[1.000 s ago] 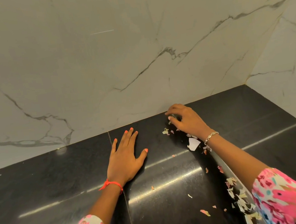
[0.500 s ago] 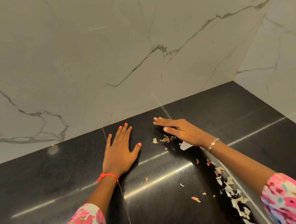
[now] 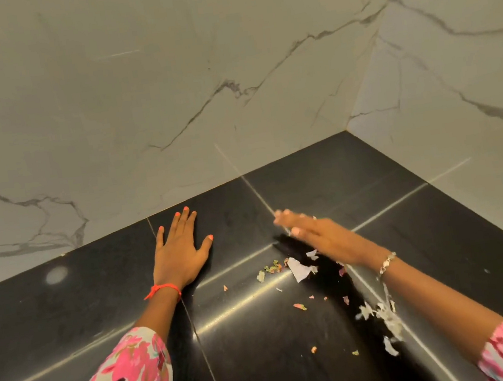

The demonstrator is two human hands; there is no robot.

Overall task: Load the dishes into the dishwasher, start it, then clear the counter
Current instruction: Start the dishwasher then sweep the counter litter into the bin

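Scraps (image 3: pixel 298 268) of torn paper and food bits lie on the black worktop (image 3: pixel 69 326), just below and left of the right hand (image 3: pixel 323 235); a looser trail (image 3: pixel 385 316) runs back along that forearm toward the near edge. Right hand is blurred, fingers straight and together, edge-on, holding nothing. Left hand (image 3: pixel 178 251) lies flat, fingers spread, empty, farther from the pile. Likely a sweep toward the person. Worktop glossy, seamed; marble walls (image 3: pixel 166 89) meet in a corner at back right. No dishes visible.
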